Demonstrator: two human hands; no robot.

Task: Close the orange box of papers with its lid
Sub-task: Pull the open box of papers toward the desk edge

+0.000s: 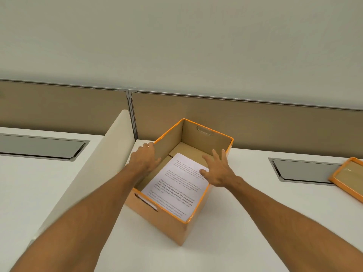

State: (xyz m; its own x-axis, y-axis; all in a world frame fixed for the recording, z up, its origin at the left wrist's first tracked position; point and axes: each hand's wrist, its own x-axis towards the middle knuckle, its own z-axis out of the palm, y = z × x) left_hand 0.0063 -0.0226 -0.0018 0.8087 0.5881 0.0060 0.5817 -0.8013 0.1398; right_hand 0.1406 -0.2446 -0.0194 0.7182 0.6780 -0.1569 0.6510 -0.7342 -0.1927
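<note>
The orange box [169, 220] stands open on the white desk, turned at an angle, with a cut-out handle in its near wall. A stack of printed papers [176, 185] lies inside, against the near right corner. My left hand [146, 159] rests on the box's left wall, thumb inside and fingers over the rim. My right hand [217, 171] hovers over the right rim with fingers spread, holding nothing. The orange lid [348, 178] lies upside down at the desk's far right, partly cut off by the frame edge.
A cream divider panel [94, 173] rises just left of the box. A beige partition [255, 122] runs along the back. Grey cable hatches [302, 170] [39, 147] sit in the two desks; the lid overlaps the right one.
</note>
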